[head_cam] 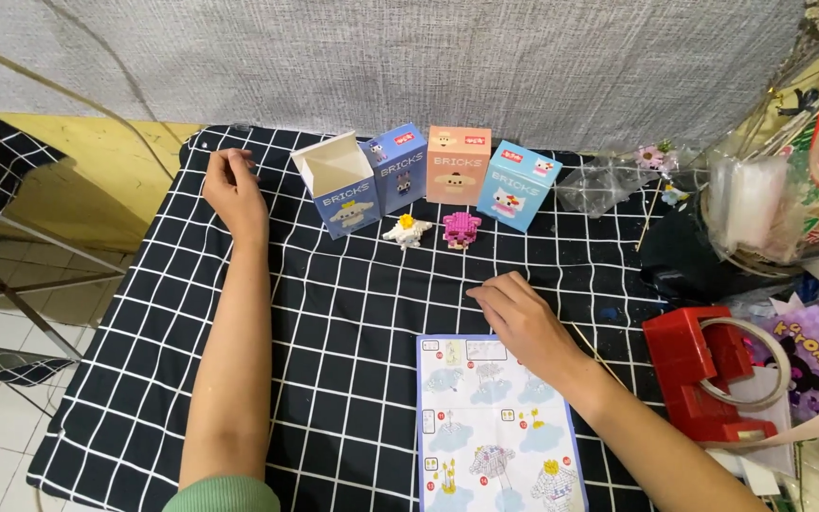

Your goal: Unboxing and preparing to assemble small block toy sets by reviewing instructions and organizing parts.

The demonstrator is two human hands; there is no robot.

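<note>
**Hands on checked cloth, instruction sheet as reference point**

Printed instruction sheet (497, 427) lies flat at the near edge of the black-and-white checked cloth (353, 313); it shows pastel step drawings in a grid. All positions below are given against this sheet.

Right hand (523, 318): rests palm down across the far right corner of the sheet, fingers bent and pointing left, fingertips on the cloth just beyond the sheet's far edge. Loosely curled, not a fist. Whether anything small sits under the fingertips, I cannot tell.

Left hand (232, 194): well beyond the sheet and to its left, near the far left corner of the cloth. Fingers curled inward with tips drawn together; what they pinch, if anything, cannot be made out. Forearm lies along the cloth, green sleeve (225, 495) at the elbow.

Beyond the sheet, in a row along the far edge: open blue box (338, 185) with its flap up, dark blue box (398, 166), peach box (459, 164), light blue box (518, 185). Just in front of the row, apart from each other: white brick figure (407, 230) and pink brick figure (461, 228).

Right of the sheet: red tape dispenser (703, 374), off the cloth, with clear plastic bags (751, 204) further beyond it.
</note>
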